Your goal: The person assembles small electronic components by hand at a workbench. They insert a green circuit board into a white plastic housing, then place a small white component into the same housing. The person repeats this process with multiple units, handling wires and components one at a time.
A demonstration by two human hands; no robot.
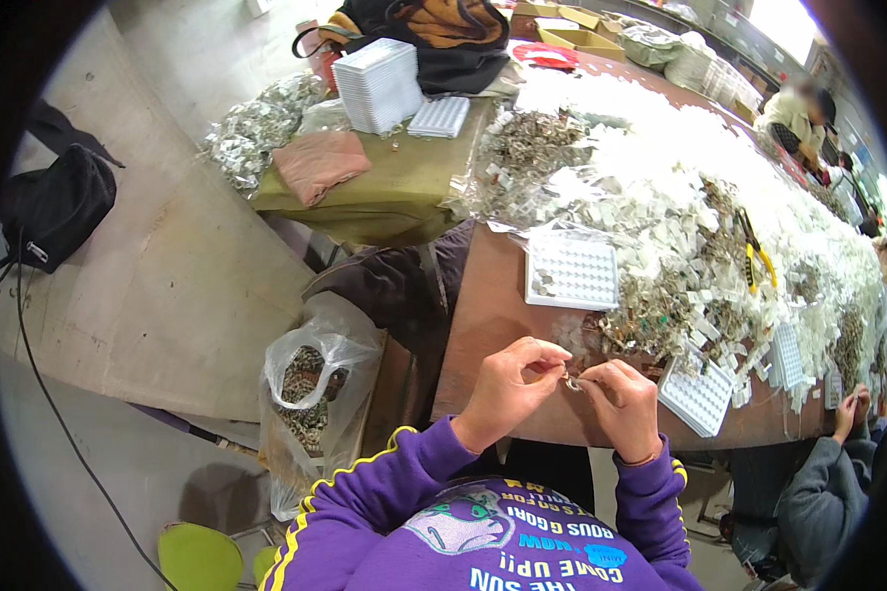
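Observation:
Between my two hands is a small shiny metal piece (571,383), curved like a ring or clasp; its exact kind is too small to make out. The fingertips of my left hand (511,386) pinch it from one side. From the other side, my right hand (624,402) pinches it with thumb and forefinger. Just beyond the hands lies a white tray with rows of small cells (574,273), a few grey metal pieces sitting in its near-left corner. To the right, a stack of similar white trays (698,396) rests near the table edge.
A large heap of small clear plastic packets (650,207) and metal bits covers the brown table (483,325). Yellow-handled pliers (756,258) lie on it. Stacked white trays (376,87) stand at the far left. A plastic bag (310,394) of metal pieces is left. Co-workers sit at right.

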